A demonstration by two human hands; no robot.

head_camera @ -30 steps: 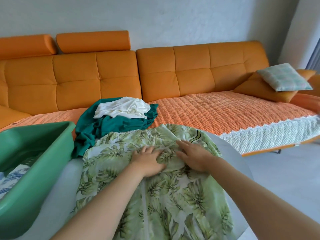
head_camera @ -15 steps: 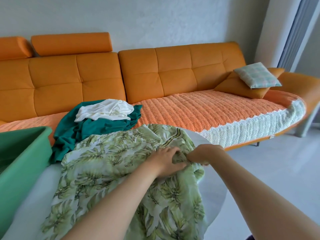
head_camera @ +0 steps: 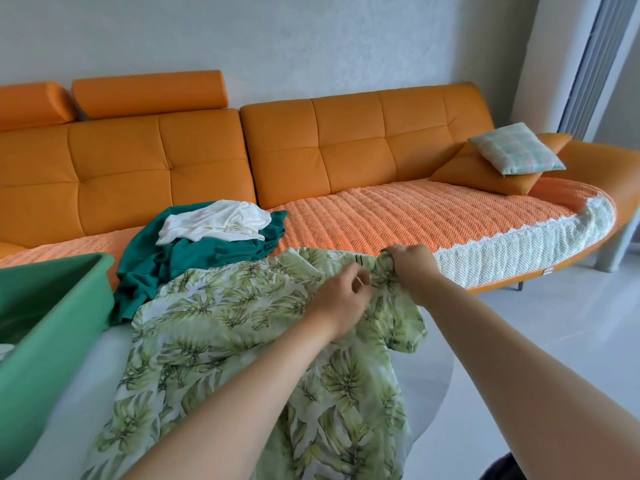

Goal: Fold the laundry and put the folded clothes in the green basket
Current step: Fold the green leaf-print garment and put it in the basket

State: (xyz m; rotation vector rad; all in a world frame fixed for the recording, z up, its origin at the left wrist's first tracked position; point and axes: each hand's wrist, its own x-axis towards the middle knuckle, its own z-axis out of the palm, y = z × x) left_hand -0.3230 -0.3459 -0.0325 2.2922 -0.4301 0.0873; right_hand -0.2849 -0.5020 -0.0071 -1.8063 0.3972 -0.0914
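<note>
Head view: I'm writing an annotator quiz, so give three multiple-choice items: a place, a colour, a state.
1. The white garment lies: A on the floor; B on the teal garment; C on a chair.
2. The sofa is: A grey; B blue; C orange.
3. The right hand: A grips the leaf-print garment; B lies flat; C hangs idle.
Key: 1 B, it tops the teal heap; 2 C, the back cushions are orange; 3 A, it clutches bunched fabric.

Unfolded leaf-print garment [head_camera: 214, 323] beside green basket [head_camera: 45, 341], far edge bunched.
</note>
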